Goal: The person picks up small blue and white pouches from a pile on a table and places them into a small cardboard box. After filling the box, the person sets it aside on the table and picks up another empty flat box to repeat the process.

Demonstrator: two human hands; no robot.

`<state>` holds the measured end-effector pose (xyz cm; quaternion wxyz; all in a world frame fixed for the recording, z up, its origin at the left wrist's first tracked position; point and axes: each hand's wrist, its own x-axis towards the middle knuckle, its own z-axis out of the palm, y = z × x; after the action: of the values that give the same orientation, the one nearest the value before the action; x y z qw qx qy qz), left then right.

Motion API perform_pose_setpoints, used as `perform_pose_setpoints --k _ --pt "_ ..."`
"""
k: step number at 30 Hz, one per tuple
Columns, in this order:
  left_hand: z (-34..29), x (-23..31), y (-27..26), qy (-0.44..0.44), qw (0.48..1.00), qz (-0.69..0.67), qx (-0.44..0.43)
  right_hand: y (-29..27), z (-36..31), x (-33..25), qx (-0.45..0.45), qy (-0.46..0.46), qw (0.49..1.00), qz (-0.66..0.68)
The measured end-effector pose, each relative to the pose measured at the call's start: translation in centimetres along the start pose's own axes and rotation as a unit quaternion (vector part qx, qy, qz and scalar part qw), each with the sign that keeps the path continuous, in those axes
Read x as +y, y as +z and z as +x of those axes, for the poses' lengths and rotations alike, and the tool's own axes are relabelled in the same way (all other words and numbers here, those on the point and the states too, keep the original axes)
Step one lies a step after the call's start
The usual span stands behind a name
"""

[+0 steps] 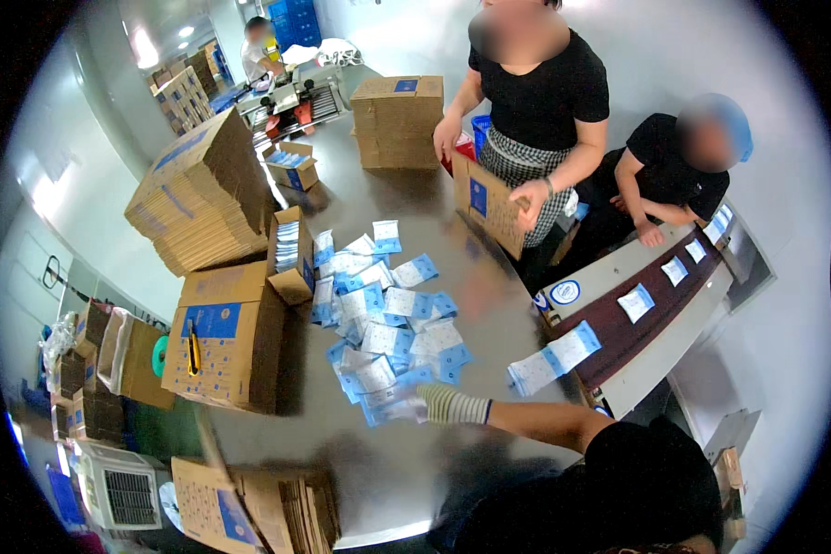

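My right hand (454, 404), in a white-and-grey striped knit glove with a greenish-yellow part, reaches in from the right. It is at the near edge of a loose heap of blue-and-white flat packets (386, 340) on the metal table. The fingertips are blurred against a packet (392, 406), so whether they grip it is unclear. My left hand does not show. Right of the glove, a few overlapping packets (554, 359) lie at the end of a dark conveyor belt (616, 333).
An open carton (292, 288) of upright packets adjoins the heap. A yellow cutter (193, 349) rests on a large carton (240, 379). Flattened cartons (198, 198) are stacked behind. One co-worker holds a cardboard piece (489, 200); another sits beside the belt. More cartons (277, 512) stand near the front.
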<state>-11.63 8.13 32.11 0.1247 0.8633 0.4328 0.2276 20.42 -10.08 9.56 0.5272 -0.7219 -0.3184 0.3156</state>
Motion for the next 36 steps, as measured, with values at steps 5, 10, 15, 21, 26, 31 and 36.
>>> perform_pose_setpoints --k 5,10,15,21,26,31,36 --pt "-3.0 7.5 0.9 0.095 0.928 -0.325 -0.153 -2.8 0.7 -9.5 0.210 -0.090 0.971 0.069" --pt "-7.6 2.1 12.0 -0.019 0.847 -0.512 -0.144 -4.6 -5.4 -1.5 0.078 0.261 0.960 0.060" --pt "-9.6 1.1 13.3 -0.268 0.817 -0.510 0.003 -0.1 -13.4 -4.7 0.185 0.090 0.977 0.054" --pt "-11.6 0.5 16.7 -0.098 0.959 -0.265 -0.011 1.2 -15.0 -3.7 -0.118 -0.116 0.973 -0.162" --pt "-14.6 1.5 13.2 0.225 0.946 0.115 -0.201 3.5 -14.5 -0.6 -0.034 0.070 0.990 -0.114" --pt "-10.1 2.6 17.3 0.234 0.830 0.244 -0.444 3.0 -11.6 0.9 -0.049 0.106 0.989 -0.092" --pt "-17.2 3.6 23.2 0.443 0.890 0.082 -0.070 -0.7 -11.8 0.9 -0.054 0.170 0.983 0.036"
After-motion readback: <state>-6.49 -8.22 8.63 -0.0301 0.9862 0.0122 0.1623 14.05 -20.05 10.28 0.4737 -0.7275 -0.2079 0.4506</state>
